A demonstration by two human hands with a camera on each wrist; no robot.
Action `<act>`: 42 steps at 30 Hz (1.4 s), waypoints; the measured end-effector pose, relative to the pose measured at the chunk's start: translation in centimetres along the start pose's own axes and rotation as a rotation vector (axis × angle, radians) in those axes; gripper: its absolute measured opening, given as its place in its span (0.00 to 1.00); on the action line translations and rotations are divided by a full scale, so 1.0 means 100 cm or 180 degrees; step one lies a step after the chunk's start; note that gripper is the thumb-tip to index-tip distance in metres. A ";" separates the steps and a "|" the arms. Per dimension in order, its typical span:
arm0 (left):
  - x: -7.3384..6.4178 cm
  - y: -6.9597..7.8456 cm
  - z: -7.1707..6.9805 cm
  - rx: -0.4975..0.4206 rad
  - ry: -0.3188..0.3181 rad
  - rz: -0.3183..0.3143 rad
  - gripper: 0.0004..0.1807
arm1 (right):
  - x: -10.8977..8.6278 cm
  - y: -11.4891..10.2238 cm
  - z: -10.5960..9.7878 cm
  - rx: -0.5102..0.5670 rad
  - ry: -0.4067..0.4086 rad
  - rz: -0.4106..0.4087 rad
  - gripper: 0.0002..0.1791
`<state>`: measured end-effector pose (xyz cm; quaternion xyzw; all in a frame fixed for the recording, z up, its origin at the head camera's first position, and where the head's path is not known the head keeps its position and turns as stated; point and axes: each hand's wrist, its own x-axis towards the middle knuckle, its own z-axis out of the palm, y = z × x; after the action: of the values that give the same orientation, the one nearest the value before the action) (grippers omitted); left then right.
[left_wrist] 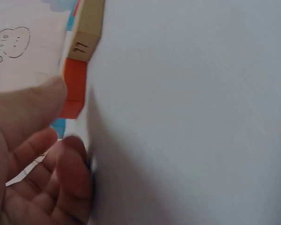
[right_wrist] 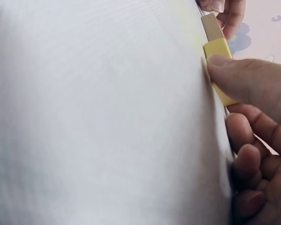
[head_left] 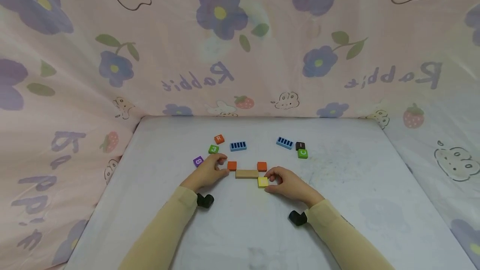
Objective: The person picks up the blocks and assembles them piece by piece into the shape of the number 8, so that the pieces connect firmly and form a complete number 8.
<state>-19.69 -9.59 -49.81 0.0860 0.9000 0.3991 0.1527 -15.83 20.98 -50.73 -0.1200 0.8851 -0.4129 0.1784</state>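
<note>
My right hand (head_left: 286,183) pinches a yellow square block (head_left: 263,182) at the right end of a tan wooden bar (head_left: 246,174). In the right wrist view the thumb lies against the yellow block (right_wrist: 219,70); the index fingertip is partly hidden behind it. One orange block (head_left: 232,166) sits at the bar's left end, where my left hand (head_left: 208,173) hovers just beside it with thumb and fingers apart. The left wrist view shows that orange block (left_wrist: 75,86) past the thumb, against the bar (left_wrist: 88,30). A second orange block (head_left: 261,166) stands behind the bar's right end.
Behind the left hand lie an orange R block (head_left: 219,138), a green block (head_left: 213,149) and a purple block (head_left: 198,161). Two blue striped blocks (head_left: 238,146) lie farther back. A black block (head_left: 300,146) and green C block (head_left: 302,153) are back right. Patterned cloth (head_left: 262,61) walls the table.
</note>
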 end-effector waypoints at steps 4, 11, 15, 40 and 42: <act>-0.007 0.000 -0.013 0.0035 0.0239 -0.0002 0.27 | 0.000 0.000 0.000 -0.0006 0.0011 0.0001 0.18; -0.015 -0.008 -0.038 0.0055 0.0615 0.0023 0.26 | -0.001 0.001 -0.001 -0.0009 0.0037 0.0003 0.18; -0.021 -0.020 -0.044 0.0025 0.0689 -0.0052 0.27 | -0.001 0.003 -0.002 -0.0004 0.0036 -0.0071 0.18; -0.020 -0.059 -0.055 -0.0281 0.0492 -0.0301 0.25 | 0.000 0.001 0.000 0.0029 0.0041 -0.0061 0.17; -0.020 -0.060 -0.055 -0.0282 0.0495 -0.0318 0.24 | 0.000 0.001 0.001 0.0033 0.0040 -0.0065 0.17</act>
<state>-19.93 -17.90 -50.37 0.0030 0.8938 0.4359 0.1058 -15.78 21.01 -50.84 -0.1254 0.8827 -0.4200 0.1693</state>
